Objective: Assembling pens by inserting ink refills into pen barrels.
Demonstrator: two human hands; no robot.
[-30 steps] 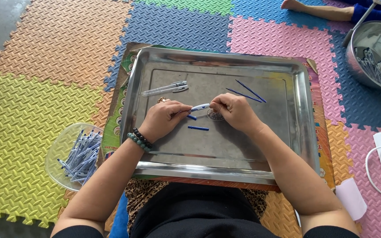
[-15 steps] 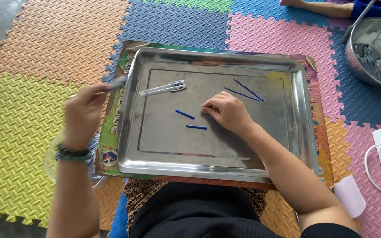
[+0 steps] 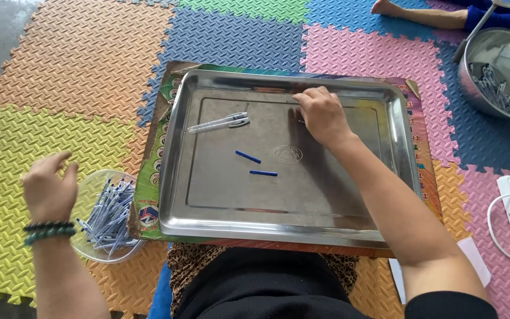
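Left hand (image 3: 47, 188) spread, empty, over the bowl (image 3: 90, 239) of pens (image 3: 108, 214) off the tray's (image 3: 175, 171) left edge. Right hand (image 3: 321, 112) presses near the far edge; its grip hidden, cannot tell. Best pinch one part cleanly, mid-length.

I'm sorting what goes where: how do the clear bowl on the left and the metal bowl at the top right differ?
The clear bowl is see-through plastic and looks shallow; the metal bowl is shiny steel, seems deeper and is cut off by the picture's edge. The clear bowl sits by the left hand; the metal bowl lies beyond the tray. Both hold pens.
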